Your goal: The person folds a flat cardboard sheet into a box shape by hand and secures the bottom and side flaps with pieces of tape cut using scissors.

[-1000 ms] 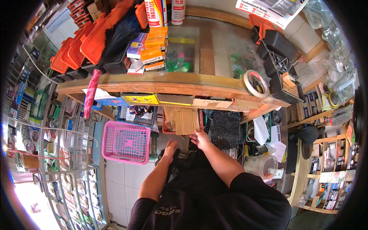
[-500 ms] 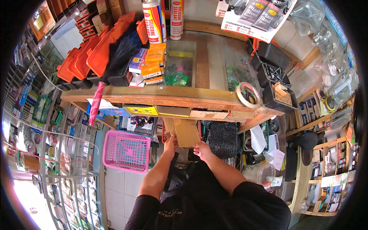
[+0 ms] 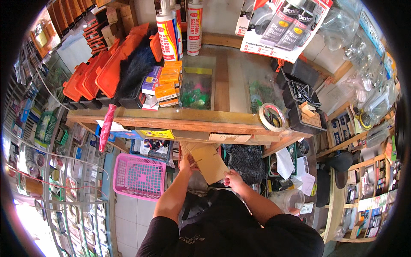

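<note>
A flat brown piece of cardboard (image 3: pixel 209 162) is held between my hands, below the front edge of the wooden counter. My left hand (image 3: pixel 187 164) grips its left edge, with the fingers partly behind the board. At its lower right corner, my right hand (image 3: pixel 233 178) pinches the cardboard. The board lies tilted, its right end lower and closer to me. More brown cardboard shows behind its upper left side, and I cannot tell whether it is joined to the same piece.
The glass-topped counter (image 3: pixel 180 119) runs across in front, carrying sealant tubes (image 3: pixel 167 38), orange-lidded boxes (image 3: pixel 111 73) and a tape roll (image 3: pixel 272 117). A pink basket (image 3: pixel 139 175) stands left of my arms. Dark mesh material (image 3: pixel 244 162) lies right of the cardboard.
The cardboard has turned, its lower right corner swinging down and right, and more of its face shows. My right hand has moved right and toward me with it; my left hand has shifted slightly.
</note>
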### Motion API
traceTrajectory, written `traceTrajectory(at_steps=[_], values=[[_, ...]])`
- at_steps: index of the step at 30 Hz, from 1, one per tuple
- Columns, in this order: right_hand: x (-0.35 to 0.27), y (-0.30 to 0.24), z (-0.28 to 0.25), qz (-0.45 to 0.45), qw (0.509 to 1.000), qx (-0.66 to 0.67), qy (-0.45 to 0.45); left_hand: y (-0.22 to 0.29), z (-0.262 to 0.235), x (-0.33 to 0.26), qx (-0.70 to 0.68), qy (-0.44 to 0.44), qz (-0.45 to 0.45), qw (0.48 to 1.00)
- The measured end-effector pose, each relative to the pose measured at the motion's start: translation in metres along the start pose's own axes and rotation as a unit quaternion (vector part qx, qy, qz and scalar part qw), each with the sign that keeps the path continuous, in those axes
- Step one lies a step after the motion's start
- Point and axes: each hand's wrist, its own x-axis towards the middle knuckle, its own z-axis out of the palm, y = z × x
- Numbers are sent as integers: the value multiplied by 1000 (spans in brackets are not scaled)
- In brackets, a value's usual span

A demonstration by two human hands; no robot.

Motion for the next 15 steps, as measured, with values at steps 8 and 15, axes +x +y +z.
traceTrajectory(at_steps=[8, 15], values=[[-76, -13, -22, 19, 996, 32, -76, -60, -184, -71, 336, 73, 56, 937], [-128, -73, 15, 24, 967, 142, -212, -108, -242, -158, 479, 29, -109, 871]])
